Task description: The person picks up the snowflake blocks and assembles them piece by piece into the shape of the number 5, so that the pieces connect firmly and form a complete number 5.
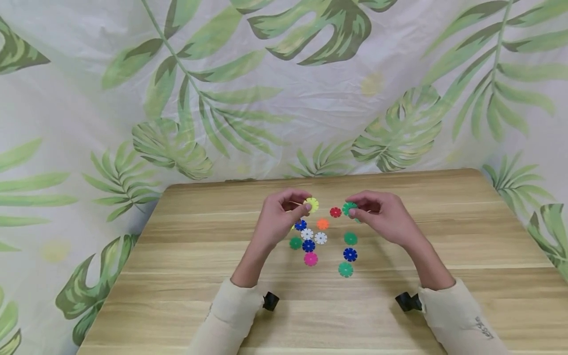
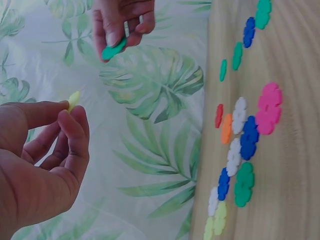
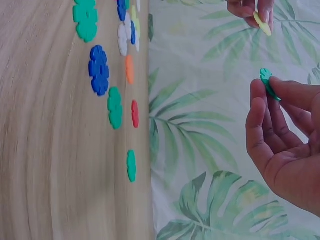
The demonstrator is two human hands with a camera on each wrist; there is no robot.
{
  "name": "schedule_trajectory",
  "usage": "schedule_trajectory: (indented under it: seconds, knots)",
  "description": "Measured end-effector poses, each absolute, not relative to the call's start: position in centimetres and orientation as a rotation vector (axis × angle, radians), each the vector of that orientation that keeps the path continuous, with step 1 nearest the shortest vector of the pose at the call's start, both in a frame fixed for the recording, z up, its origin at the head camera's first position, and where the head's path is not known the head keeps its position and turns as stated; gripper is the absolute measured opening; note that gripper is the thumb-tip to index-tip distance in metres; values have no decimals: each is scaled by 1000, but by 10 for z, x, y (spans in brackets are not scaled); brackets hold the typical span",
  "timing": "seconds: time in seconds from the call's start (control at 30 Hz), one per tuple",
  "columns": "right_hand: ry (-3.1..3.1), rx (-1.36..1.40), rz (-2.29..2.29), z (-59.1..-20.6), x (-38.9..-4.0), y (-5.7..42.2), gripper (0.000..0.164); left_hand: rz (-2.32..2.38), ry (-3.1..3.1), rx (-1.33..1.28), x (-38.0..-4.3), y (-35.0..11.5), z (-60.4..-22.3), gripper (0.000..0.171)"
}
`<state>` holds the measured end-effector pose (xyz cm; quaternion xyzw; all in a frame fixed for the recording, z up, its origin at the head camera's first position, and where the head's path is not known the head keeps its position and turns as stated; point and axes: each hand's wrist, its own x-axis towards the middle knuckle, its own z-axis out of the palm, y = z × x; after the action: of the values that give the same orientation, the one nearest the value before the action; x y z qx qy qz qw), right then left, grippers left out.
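Between thumb and fingertips, my left hand (image 1: 280, 217) pinches a yellow notched plastic disc (image 1: 312, 204), raised above the table. My right hand (image 1: 385, 217) pinches a green notched disc (image 1: 348, 208) the same way, a short distance to the right. In the left wrist view the yellow disc (image 2: 74, 100) is seen nearly edge-on, apart from the green disc (image 2: 114, 49). Below the hands lie loose discs: a red one (image 1: 335, 212), an orange one (image 1: 323, 224), a pink one (image 1: 310, 259), and several white, blue and green ones.
The wood-grain table (image 1: 177, 276) ends at a far edge in front of a leaf-print cloth (image 1: 248, 108). On the right, a green disc (image 1: 350, 238), a blue disc (image 1: 350, 254) and another green disc (image 1: 345, 269) lie in a rough column. Black wrist cameras stick out by both sleeves.
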<state>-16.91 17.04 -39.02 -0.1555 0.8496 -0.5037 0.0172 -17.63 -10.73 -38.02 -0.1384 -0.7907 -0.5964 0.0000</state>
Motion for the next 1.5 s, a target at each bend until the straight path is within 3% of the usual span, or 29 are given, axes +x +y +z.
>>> schedule_trajectory:
  seconds: [1.5]
  knots:
    - [2422,-538,-1848,-409,-164,146,18,-2206,-2441,-399,-170,-97,-398,22]
